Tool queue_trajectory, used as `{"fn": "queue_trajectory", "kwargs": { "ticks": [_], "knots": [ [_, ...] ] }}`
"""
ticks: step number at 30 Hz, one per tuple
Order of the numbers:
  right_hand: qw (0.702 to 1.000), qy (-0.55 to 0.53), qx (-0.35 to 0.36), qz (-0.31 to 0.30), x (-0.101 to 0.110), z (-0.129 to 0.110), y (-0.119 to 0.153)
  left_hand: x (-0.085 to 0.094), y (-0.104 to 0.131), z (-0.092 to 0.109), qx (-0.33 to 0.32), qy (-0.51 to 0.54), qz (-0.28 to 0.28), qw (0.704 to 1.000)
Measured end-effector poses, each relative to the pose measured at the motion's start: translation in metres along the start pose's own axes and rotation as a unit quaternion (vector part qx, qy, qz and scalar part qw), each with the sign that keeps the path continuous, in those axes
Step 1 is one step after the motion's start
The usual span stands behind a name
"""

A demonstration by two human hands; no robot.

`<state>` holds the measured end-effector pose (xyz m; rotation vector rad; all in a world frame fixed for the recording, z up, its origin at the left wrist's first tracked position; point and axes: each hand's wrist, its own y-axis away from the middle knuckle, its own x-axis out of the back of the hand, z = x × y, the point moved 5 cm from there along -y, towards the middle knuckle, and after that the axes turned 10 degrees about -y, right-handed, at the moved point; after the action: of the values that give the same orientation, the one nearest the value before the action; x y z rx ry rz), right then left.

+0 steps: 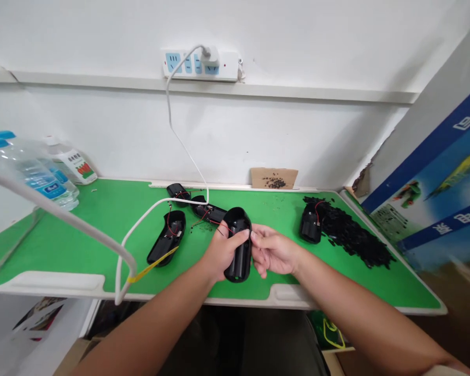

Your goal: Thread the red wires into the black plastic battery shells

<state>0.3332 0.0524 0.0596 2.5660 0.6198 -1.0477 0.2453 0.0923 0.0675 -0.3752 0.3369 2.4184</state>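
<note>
My left hand (221,253) grips a black plastic housing (238,261), its thumb laid across the open inside, just over the table's front edge. The housing is hollow, with a rounded upper end and a red wire near the thumb. At the housing's right rim is my right hand (276,250), thumb and fingertips pinched together; whatever is between them is hidden. Behind and left of my hands lie similar black housings with red wires: one on the left (167,237), one at the back (178,192) and one partly behind the held housing (209,209).
Another wired housing (310,223) lies beside a pile of small black pieces (356,235) on the green table (274,214). Cardboard (258,178) bears tiny dark parts. A white cable (149,211) loops from the power strip (229,65). Bottles (55,183) stand left; a printed box (438,172) stands right.
</note>
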Motion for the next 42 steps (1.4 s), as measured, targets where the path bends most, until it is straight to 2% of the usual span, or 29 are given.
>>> {"fn": "queue_trajectory", "kwargs": {
  "ticks": [4,7,14,20,26,34,38,40,41,42],
  "knots": [
    [0.999,-0.008,-0.014,0.028,0.002,0.008,0.003,0.0,0.007,-0.004,0.052,-0.017,0.008,0.998],
    [0.999,-0.015,-0.018,0.021,0.0,0.008,0.002,-0.001,0.007,-0.007,0.078,-0.014,0.014,0.997],
    [0.994,-0.043,0.082,0.064,0.005,-0.012,-0.01,-0.005,-0.011,0.005,0.007,0.071,0.057,0.996],
    [0.994,-0.005,0.088,0.064,0.008,-0.01,-0.008,-0.004,0.002,0.01,-0.037,0.031,-0.042,0.998],
    [0.987,0.008,0.113,0.114,0.015,-0.003,-0.01,-0.003,0.002,0.004,-0.02,-0.004,-0.048,0.999],
    [0.988,-0.052,0.093,0.114,0.024,-0.002,-0.017,0.006,-0.003,0.007,-0.049,-0.011,0.014,0.999],
    [0.993,-0.008,0.079,0.088,0.018,0.0,-0.021,0.008,-0.005,0.006,-0.053,-0.041,0.023,0.997],
    [0.987,0.057,0.092,0.118,0.013,-0.006,-0.02,0.013,-0.007,0.008,-0.069,-0.069,0.055,0.994],
    [0.975,0.106,0.119,0.158,0.013,-0.013,-0.015,0.018,-0.008,0.01,-0.084,-0.093,0.084,0.988],
    [0.949,0.164,0.162,0.213,0.014,-0.024,-0.006,0.025,-0.007,0.013,-0.102,-0.127,0.116,0.98]
  ]
}}
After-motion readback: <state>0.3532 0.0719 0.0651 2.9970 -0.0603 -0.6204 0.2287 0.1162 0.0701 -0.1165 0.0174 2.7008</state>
